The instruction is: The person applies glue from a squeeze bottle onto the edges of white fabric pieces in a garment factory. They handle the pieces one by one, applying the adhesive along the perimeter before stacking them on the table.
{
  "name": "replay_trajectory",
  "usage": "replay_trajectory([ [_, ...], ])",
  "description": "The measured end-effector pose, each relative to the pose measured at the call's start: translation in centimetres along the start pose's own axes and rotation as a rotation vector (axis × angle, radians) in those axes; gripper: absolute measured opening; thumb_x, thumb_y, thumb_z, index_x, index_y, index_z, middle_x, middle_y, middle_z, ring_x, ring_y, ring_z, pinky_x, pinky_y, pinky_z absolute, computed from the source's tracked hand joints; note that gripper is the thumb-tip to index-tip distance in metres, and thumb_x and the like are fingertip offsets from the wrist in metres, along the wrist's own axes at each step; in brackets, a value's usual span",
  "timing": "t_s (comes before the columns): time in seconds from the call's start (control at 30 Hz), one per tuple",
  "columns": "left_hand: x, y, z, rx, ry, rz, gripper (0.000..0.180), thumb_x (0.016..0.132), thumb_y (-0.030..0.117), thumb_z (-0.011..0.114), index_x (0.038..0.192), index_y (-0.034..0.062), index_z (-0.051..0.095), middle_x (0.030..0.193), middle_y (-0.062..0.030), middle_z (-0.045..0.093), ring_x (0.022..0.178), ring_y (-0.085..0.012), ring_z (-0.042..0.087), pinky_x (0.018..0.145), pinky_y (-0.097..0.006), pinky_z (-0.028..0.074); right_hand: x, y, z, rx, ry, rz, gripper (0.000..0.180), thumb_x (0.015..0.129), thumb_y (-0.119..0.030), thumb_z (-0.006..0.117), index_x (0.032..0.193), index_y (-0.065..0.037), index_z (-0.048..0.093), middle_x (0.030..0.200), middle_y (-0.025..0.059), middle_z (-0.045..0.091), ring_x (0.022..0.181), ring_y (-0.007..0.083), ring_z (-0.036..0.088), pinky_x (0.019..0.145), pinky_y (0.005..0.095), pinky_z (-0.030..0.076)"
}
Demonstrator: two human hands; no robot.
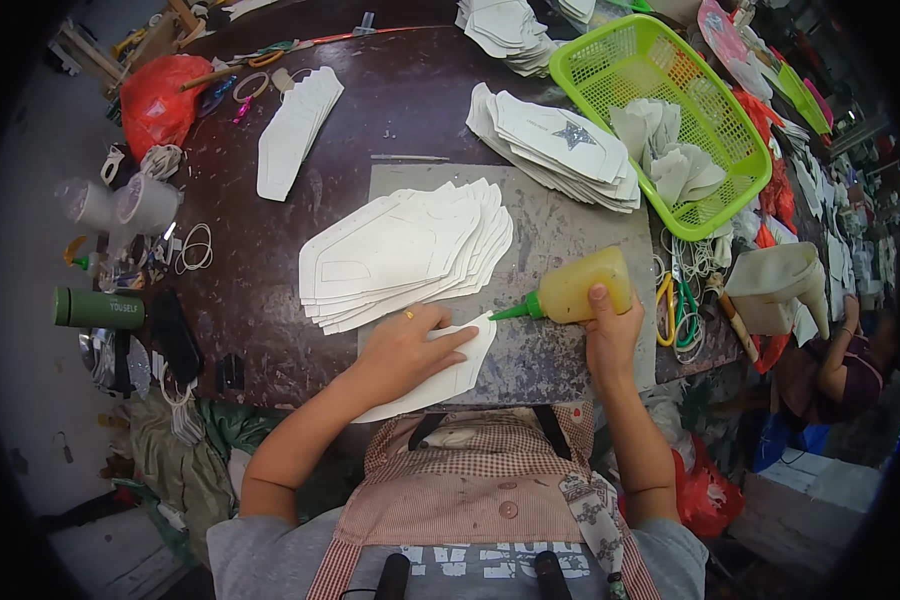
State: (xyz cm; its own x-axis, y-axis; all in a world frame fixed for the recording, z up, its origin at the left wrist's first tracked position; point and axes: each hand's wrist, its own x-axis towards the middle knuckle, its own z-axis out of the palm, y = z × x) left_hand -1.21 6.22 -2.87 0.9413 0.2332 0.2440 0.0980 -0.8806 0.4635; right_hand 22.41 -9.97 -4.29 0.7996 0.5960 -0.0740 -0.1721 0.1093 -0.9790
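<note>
Left hand (410, 345) flat, fingers spread, pins white cut piece (448, 372) to tabletop (270, 290), lower centre; right hand (610, 335) grip wrapped around yellow glue bottle (580, 288), green nozzle at piece's edge.

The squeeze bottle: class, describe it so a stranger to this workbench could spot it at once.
Start at the grey mat in the middle of the dark table. At its right edge the right hand grips a squeeze bottle lying sideways. It alone is soft yellow with a green nozzle, aimed at the white cut-out.
</note>
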Motion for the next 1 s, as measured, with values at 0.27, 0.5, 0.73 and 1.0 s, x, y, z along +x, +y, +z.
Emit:
replay_trajectory([
  [0.27, -0.1, 0.0, 0.1, 0.001, -0.007, -0.003, 0.041, 0.078, 0.027, 0.077, 0.119, 0.0238, 0.071, 0.098, -0.0044, 0.058, 0.086, -0.0219, 0.06, 0.067, -0.034, 0.05, -4.4, 0.4, -0.5, -0.09, 0.012, 0.0, 0.048, 0.087, -0.033, 0.076, 0.115, 0.002, 0.059, 0.1, 0.0052, 0.063, 0.092, 0.0128, 0.058, 0.084, 0.028, 0.048],
  [0.5, -0.1, 0.1, -0.2, -0.011, -0.001, 0.013, 0.039, 0.081, 0.029, 0.074, 0.118, 0.0186, 0.069, 0.099, -0.0057, 0.057, 0.088, -0.0228, 0.06, 0.067, -0.036, 0.051, -4.8, 0.4, -0.5, -0.054, 0.086, -0.005, 0.051, 0.086, -0.036, 0.077, 0.115, 0.002, 0.059, 0.1, 0.0045, 0.063, 0.093, 0.0129, 0.058, 0.084, 0.0285, 0.048],
  [0.73, -0.2, 0.2, -0.1, -0.017, -0.012, 0.008, 0.038, 0.081, 0.028, 0.074, 0.118, 0.0184, 0.069, 0.099, -0.0061, 0.057, 0.088, -0.0232, 0.06, 0.068, -0.036, 0.051, -6.5, 0.3, -0.4, -0.043, 0.047, 0.038, 0.049, 0.086, -0.034, 0.078, 0.113, 0.002, 0.059, 0.101, 0.0048, 0.063, 0.091, 0.0127, 0.058, 0.083, 0.0281, 0.048],
  [1.0, -0.3, 0.0, -0.1, -0.067, 0.001, 0.002, 0.044, 0.081, 0.021, 0.073, 0.125, 0.0178, 0.065, 0.098, -0.0079, 0.057, 0.087, -0.025, 0.06, 0.069, -0.036, 0.05, -7.4, -0.9, -1.3, 0.123, -0.082, 0.148, 0.049, 0.093, -0.032, 0.069, 0.126, 0.0, 0.051, 0.113, 0.0086, 0.061, 0.103, 0.0201, 0.061, 0.092, 0.037, 0.051],
])
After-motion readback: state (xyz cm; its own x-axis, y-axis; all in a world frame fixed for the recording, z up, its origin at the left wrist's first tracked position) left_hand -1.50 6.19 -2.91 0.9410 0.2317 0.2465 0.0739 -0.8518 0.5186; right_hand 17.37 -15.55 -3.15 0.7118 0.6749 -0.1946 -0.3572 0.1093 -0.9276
